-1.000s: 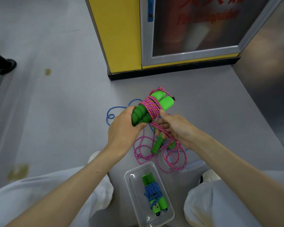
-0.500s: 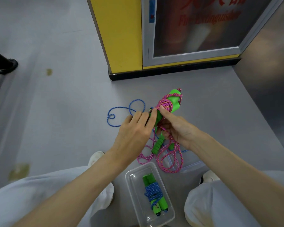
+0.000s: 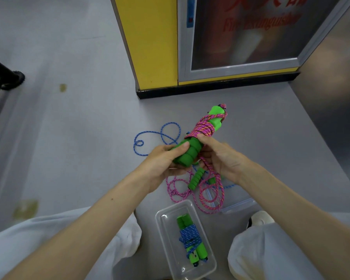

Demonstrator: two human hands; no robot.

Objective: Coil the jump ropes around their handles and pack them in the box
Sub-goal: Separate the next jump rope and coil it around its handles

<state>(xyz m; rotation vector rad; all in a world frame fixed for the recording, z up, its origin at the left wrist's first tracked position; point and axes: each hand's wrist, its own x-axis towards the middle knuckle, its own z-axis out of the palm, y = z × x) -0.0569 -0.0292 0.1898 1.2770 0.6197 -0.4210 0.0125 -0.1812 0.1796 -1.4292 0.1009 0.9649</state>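
Beside box rim (image 3: 160, 229), loose pink rope (image 3: 208, 211)

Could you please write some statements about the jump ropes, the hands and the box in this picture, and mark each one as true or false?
1. The left hand grips the green handles wound with pink rope. True.
2. All of the pink rope is wound up. False: part of it lies loose on the floor.
3. The clear box holds a bundle wound with blue rope. True.
4. A lid covers the clear box. False: it is open on top.
5. The right hand holds nothing. False: it holds the pink rope at the handles.
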